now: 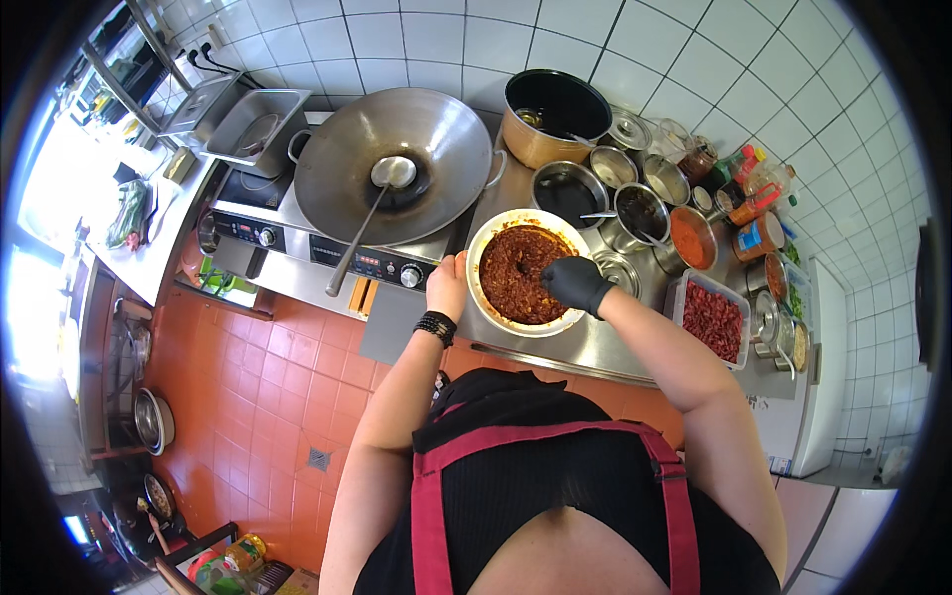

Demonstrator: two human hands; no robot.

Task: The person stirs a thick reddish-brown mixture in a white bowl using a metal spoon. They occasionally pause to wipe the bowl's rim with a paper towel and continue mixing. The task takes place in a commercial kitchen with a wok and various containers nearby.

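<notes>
A white bowl (476,297) of dark red, coarse chili paste (513,279) stands on the steel counter. My left hand (446,286), bare with a beaded bracelet, holds the bowl's left rim. My right hand (576,282), in a black glove, is over the right side of the paste, its fingertips at the surface; whether they hold anything is hidden. Left of the bowl, a large steel wok (342,178) sits on the induction cooker (335,249) with a steel ladle (364,230) resting in it.
Behind the bowl stand a large pot (532,141) and a steel pot of dark liquid (569,195). To the right are a container of red orange sauce (693,238), a plastic tub of chopped red meat (710,320), a steel lid (617,271) and several bottles (751,182).
</notes>
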